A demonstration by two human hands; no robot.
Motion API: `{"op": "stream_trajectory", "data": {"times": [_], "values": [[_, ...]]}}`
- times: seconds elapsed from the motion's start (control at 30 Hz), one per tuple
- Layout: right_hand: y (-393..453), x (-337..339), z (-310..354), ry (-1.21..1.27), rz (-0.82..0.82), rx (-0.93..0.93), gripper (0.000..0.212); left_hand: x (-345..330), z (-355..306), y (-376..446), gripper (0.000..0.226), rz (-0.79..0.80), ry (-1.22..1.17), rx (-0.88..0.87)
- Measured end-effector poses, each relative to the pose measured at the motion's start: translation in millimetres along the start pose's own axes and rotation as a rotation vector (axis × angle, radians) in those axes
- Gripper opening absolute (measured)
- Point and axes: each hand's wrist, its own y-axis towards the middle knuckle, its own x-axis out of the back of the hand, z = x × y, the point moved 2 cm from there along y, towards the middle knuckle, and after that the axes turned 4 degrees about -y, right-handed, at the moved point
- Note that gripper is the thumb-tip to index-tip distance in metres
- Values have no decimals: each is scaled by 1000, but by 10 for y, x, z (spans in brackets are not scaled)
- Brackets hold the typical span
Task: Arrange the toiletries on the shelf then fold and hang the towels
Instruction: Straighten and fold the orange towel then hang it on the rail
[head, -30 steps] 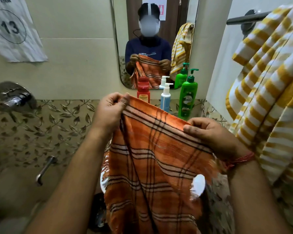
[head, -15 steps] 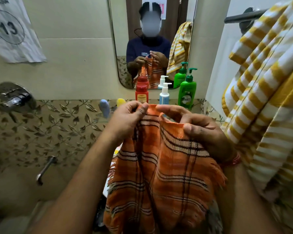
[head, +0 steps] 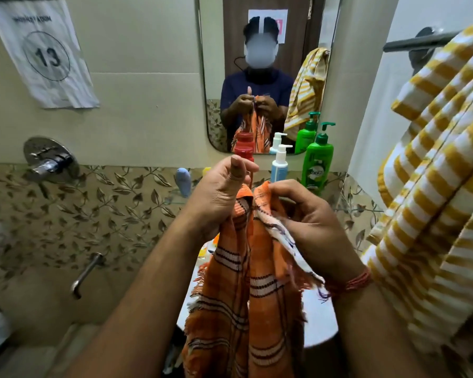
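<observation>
I hold the orange woven towel with dark and white checked stripes (head: 246, 282) up in front of the wall mirror (head: 268, 77), its two top corners brought close together so the cloth hangs doubled lengthwise, ready for the fold. My left hand (head: 219, 192) pinches one corner between curled fingers, thumb raised; my right hand (head: 309, 222) grips the other corner with fingers curled round a bunched edge. The rest of the towel drapes straight down below my hands.

Below the mirror, on the shelf, stand the red-capped bottle (head: 245, 150), the white-and-blue pump bottle (head: 280, 163) and the green pump bottle (head: 317, 160) in a row, so I judge the toiletries arranged. Right of the mirror, the yellow-and-white striped towel (head: 434, 173) hangs over the dark metal rail (head: 418, 42).
</observation>
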Motion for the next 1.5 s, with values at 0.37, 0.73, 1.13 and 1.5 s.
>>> {"op": "stream_trajectory", "data": {"times": [0.37,0.73,1.13,1.5], "values": [[143,-196,-83,-551,-115,-104,29,45,72,28,66,91,-63,-1],[146,31,-138,-402,-265,-231,25,368,109,-39,33,265,297,181],[159,-31,-132,-391,-228,-259,26,225,342,-11,13,100,69,71],[163,-27,-118,-338,-196,-300,25,117,397,-15,22,150,4,19]]}}
